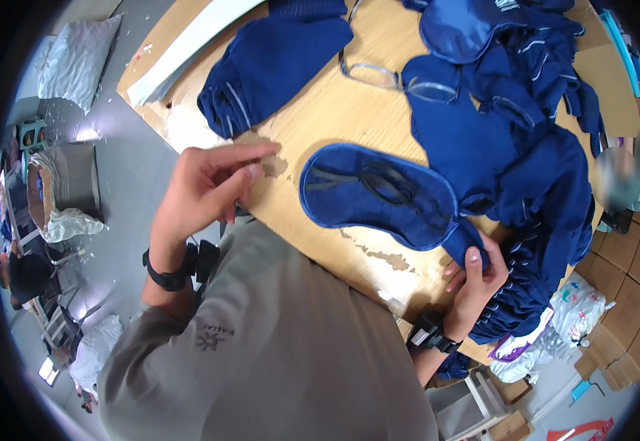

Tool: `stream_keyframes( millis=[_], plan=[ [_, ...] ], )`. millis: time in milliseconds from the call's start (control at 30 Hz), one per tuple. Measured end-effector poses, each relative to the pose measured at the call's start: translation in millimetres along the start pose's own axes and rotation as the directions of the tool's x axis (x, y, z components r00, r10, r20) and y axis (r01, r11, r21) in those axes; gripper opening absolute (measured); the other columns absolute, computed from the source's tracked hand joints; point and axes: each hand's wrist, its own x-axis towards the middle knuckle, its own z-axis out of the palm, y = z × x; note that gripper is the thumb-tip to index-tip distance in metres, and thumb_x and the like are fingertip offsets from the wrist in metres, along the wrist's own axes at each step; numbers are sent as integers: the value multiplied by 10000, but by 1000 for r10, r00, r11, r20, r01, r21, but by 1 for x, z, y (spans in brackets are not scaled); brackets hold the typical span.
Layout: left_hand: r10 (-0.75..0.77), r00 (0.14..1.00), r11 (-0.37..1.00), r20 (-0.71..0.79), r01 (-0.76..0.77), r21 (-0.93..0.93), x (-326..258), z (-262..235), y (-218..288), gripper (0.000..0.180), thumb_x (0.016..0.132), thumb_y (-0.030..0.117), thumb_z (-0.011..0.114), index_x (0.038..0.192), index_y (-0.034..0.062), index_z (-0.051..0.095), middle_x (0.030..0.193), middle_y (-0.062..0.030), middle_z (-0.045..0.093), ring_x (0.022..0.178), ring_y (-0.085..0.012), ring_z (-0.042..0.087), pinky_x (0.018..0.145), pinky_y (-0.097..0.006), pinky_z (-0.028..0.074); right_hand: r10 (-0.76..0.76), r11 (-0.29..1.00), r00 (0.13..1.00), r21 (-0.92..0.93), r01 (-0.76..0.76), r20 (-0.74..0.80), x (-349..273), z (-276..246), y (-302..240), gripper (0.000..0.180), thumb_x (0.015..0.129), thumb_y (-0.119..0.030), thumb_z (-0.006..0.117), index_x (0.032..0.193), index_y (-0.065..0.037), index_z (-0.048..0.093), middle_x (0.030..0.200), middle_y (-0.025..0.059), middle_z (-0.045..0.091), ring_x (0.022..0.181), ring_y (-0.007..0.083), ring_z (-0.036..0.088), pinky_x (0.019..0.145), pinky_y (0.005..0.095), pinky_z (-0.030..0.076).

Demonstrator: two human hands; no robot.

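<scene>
A dark blue sleep mask point(375, 184) lies on the wooden table point(305, 88), with a black elastic strap point(386, 184) looped loosely over it. To its left, near the table's edge, my left hand point(206, 187) hovers with nothing in it, index finger stretched out and thumb apart. My right hand point(482, 275) pinches a piece of dark blue cloth point(468, 241) by the mask's right end. Whether that cloth joins the mask or the pile beside it, I cannot tell. A heap of blue cloth pieces point(526, 169) spreads along the right side.
Eyeglasses point(434, 90) rest on the table among the cloth. Folded blue cloth point(276, 62) lies at the far left, beside a white strip point(188, 51). Another sleep mask point(463, 29) tops the heap. Cardboard boxes point(628, 257) stand right, a lined carton point(66, 187) left.
</scene>
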Motion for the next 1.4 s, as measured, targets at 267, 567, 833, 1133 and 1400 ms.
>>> stream_keyframes(
  millis=[267,567,833,1133,1400],
  plan=[
    [269,961,929,-62,-242,282,-16,4,7,266,881,91,618,1132,81,706,706,-96,674,544,-183,632,558,-306,521,88,996,995,20,-89,52,-6,0,-10,397,865,-126,720,1184,74,594,760,114,670,543,139,631,386,210,413],
    [689,710,568,145,-653,501,-16,23,26,291,856,154,653,1142,104,670,1089,-92,623,1097,-303,591,861,-395,514,-234,970,969,90,227,83,-4,2,10,271,891,-53,688,1147,29,658,932,55,679,577,85,577,515,201,470],
    [777,526,337,346,-812,477,0,52,-1,265,868,174,629,1096,42,662,1213,-100,581,1262,-309,499,1009,-396,464,-348,937,930,75,341,116,-6,2,-1,310,860,13,696,1161,68,649,1135,96,662,665,108,604,575,232,492],
    [753,569,345,331,-769,538,-17,67,-10,266,877,181,630,1094,31,665,1171,-100,599,1170,-282,538,980,-374,463,-528,843,834,-16,537,157,-9,1,5,305,869,22,681,1167,74,640,1192,124,648,603,111,603,507,211,455],
    [750,569,333,337,-766,551,-22,76,-16,260,882,166,614,1094,22,662,1142,-92,593,1066,-262,553,914,-369,473,-473,868,865,-77,490,168,-16,1,0,283,834,20,714,1101,98,666,1181,159,660,1125,252,598,1017,350,443]
  ],
)
